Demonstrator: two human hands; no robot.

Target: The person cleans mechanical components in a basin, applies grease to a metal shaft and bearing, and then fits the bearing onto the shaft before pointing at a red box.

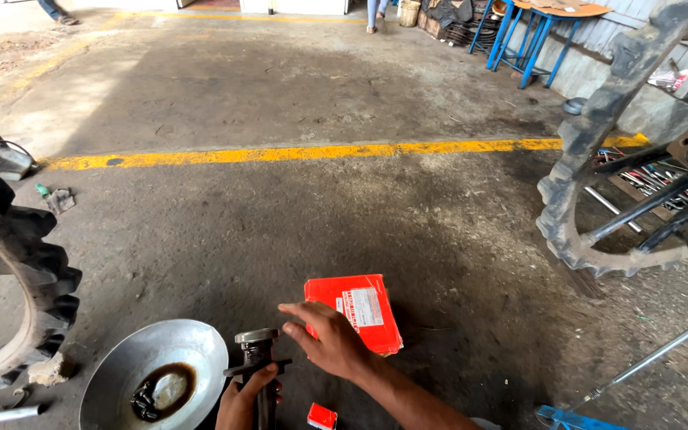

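Note:
My left hand (242,400) grips an upright dark metal shaft (258,362) with a round cap on top, at the bottom middle of the view. My right hand (326,338) hovers just right of the shaft's top with fingers spread, holding nothing. Behind my right hand a flat red box (368,306) with a white label lies on the concrete floor. A small red box (322,416) lies near my right forearm. Left of the shaft sits a metal bowl (125,366) holding dark oil and several small parts.
A lugged tyre (33,279) stands at the left edge. A spoked lugged wheel (591,199) with tools behind it stands at the right. A yellow line (320,151) crosses the floor. Blue-legged tables (539,36) stand far back. A metal rod (646,362) lies lower right.

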